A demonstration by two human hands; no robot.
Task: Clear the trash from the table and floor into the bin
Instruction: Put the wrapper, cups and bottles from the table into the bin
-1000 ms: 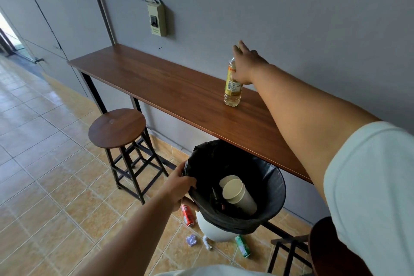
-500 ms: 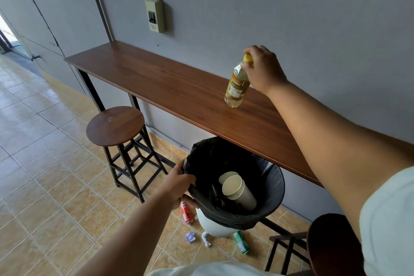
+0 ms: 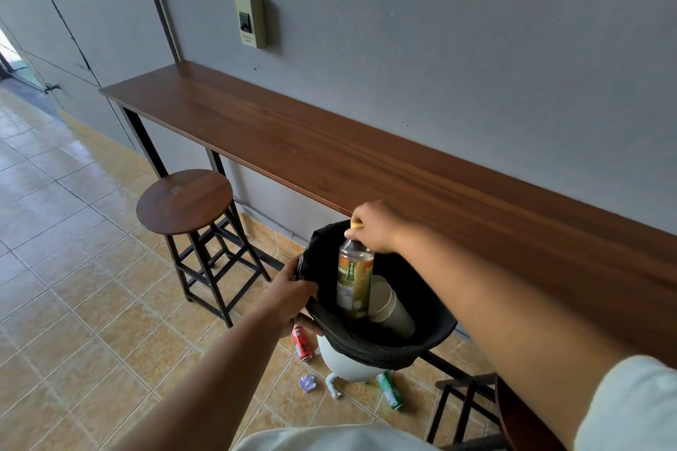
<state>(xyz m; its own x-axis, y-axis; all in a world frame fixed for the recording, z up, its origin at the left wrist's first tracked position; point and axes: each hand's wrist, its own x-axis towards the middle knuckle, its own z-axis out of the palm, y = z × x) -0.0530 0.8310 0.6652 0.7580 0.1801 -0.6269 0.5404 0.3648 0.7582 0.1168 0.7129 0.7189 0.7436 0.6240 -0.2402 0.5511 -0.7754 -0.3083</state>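
Bin: white tub, black bag liner, paper cups inside. Right hand pinches bottle by its yellow cap, upright, lower half inside the bin. Left hand grips the liner rim. Red can, green can, paper wads on the tile floor.

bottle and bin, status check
Right hand grips bottle by its cap, over bin. Left hand holds the liner rim. Cans, wrappers on floor.
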